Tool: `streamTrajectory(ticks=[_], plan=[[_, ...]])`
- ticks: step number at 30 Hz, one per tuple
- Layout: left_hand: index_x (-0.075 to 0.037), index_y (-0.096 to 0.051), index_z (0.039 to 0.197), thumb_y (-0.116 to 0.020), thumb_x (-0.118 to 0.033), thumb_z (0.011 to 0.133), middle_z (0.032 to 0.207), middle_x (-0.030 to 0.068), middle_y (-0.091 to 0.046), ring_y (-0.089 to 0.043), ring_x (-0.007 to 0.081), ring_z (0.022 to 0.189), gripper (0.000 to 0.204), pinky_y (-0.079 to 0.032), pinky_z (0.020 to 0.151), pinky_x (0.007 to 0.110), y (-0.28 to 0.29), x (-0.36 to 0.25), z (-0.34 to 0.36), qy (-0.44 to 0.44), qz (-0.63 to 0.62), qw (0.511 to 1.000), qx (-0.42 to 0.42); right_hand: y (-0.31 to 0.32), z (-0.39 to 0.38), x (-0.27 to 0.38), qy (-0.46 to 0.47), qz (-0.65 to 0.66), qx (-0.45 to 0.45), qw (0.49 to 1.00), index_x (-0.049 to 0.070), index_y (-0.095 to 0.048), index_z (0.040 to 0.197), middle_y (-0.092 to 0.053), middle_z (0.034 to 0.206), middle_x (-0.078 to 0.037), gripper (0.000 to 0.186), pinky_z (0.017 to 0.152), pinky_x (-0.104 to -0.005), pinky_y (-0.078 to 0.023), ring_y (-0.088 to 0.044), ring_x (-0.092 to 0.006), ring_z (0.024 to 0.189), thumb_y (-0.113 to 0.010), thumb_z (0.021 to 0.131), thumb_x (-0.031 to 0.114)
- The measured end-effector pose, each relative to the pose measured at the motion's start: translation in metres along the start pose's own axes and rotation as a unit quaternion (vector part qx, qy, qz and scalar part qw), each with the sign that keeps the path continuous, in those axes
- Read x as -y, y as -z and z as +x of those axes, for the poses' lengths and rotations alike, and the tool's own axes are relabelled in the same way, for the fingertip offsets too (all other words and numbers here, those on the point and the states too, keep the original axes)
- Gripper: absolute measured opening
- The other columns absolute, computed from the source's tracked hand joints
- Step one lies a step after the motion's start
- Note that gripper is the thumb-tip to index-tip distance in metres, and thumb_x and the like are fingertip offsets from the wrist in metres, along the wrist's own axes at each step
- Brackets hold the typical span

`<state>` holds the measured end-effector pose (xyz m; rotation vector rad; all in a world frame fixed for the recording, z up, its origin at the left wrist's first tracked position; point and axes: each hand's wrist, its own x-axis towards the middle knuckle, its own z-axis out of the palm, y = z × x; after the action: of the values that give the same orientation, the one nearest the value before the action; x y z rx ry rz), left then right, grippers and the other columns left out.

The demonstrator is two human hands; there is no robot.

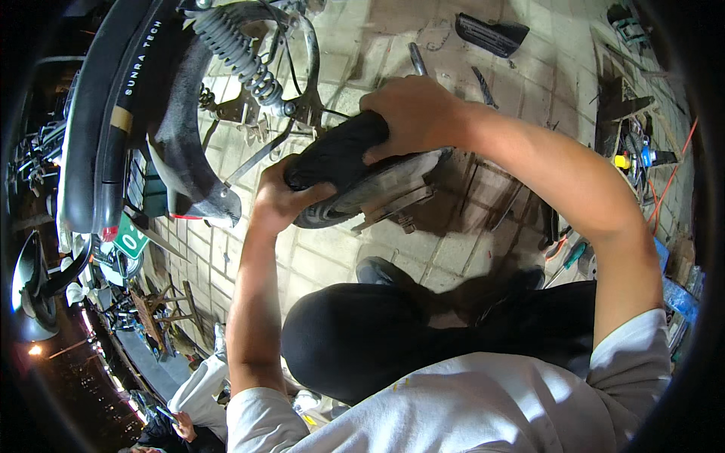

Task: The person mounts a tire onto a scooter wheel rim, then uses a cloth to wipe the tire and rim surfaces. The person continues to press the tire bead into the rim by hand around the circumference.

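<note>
Between my two hands is a wheel with a black tyre (336, 155), tilted above the paving. My left hand (283, 198) is closed round the tyre's near left side, thumb over the tread. My right hand (414, 115) grips its far right side from above, fingers partly hidden. A grey metal part of the wheel (404, 181) shows below the tyre, with a bracket-like piece at its side. Just beyond the wheel, a scooter's grey coil shock absorber (245, 60) and bare metal frame stand apart from it.
The scooter's black body (124, 113) and rear mudguard (196, 177) take up the left. A black plastic piece (491, 35) lies on the paving (521, 98). Hand tools, including a green-handled one (575, 254), lie at right. Another person's hand (185, 426) shows at lower left.
</note>
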<state>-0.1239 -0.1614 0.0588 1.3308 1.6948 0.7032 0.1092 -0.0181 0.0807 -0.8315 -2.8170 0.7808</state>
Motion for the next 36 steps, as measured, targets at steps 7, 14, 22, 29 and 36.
streamTrajectory(ticks=[7,14,22,29,36], plan=[[0.003,-0.058,0.12,-0.092,-0.023,0.061,0.101,0.013,-0.068,-0.064,0.0184,0.092,0.072,-0.052,0.084,0.032,-0.011,0.011,-0.003,-0.053,0.044,0.997,-0.041,0.011,0.03,0.026,0.093,-0.036,0.1,0.99,0.005,-0.071,0.093,-0.071,0.092,-0.016,0.049,0.081,-0.0436,-0.052,-0.068,-0.0347,0.09,-0.084,0.063,0.04],[0.006,-0.065,0.104,-0.093,-0.017,0.062,0.085,0.0099,-0.071,-0.064,0.0131,0.076,0.056,-0.054,0.072,0.028,-0.039,0.041,-0.027,0.01,-0.068,0.982,-0.177,0.002,0.024,0.021,0.095,-0.046,0.055,0.993,0.006,-0.07,0.09,-0.07,0.081,-0.013,0.046,0.077,-0.0437,-0.053,-0.069,-0.0335,0.086,-0.083,0.064,0.041],[0.006,-0.065,0.105,-0.093,-0.03,0.064,0.081,0.009,-0.069,-0.061,0.01,0.07,0.061,-0.052,0.063,0.026,-0.013,0.05,-0.008,0.009,-0.1,0.994,-0.046,-0.009,0.015,0.026,0.022,-0.115,0.04,0.992,0.009,-0.069,0.096,-0.07,0.085,-0.011,0.047,0.071,-0.0436,-0.053,-0.068,-0.0333,0.084,-0.081,0.068,0.045],[0.003,-0.058,0.116,-0.092,-0.008,0.057,0.103,0.0112,-0.068,-0.064,0.0174,0.097,0.069,-0.052,0.087,0.032,-0.066,0.105,-0.036,0.008,-0.334,0.91,-0.245,-0.004,0.013,0.013,0.063,-0.073,0.006,0.995,0.007,-0.069,0.089,-0.069,0.082,-0.014,0.047,0.072,-0.0473,-0.052,-0.066,-0.0388,0.08,-0.08,0.068,0.047],[0.0,-0.066,0.103,-0.096,-0.037,0.053,0.092,0.0161,-0.071,-0.071,0.027,0.082,0.069,-0.056,0.076,0.035,-0.043,0.037,-0.042,-0.091,0.083,0.968,-0.217,0.012,-0.04,-0.034,-0.046,0.165,-0.012,0.985,0.003,-0.067,0.098,-0.069,0.089,-0.016,0.054,0.076,-0.0445,-0.051,-0.066,-0.0351,0.086,-0.083,0.069,0.045]])
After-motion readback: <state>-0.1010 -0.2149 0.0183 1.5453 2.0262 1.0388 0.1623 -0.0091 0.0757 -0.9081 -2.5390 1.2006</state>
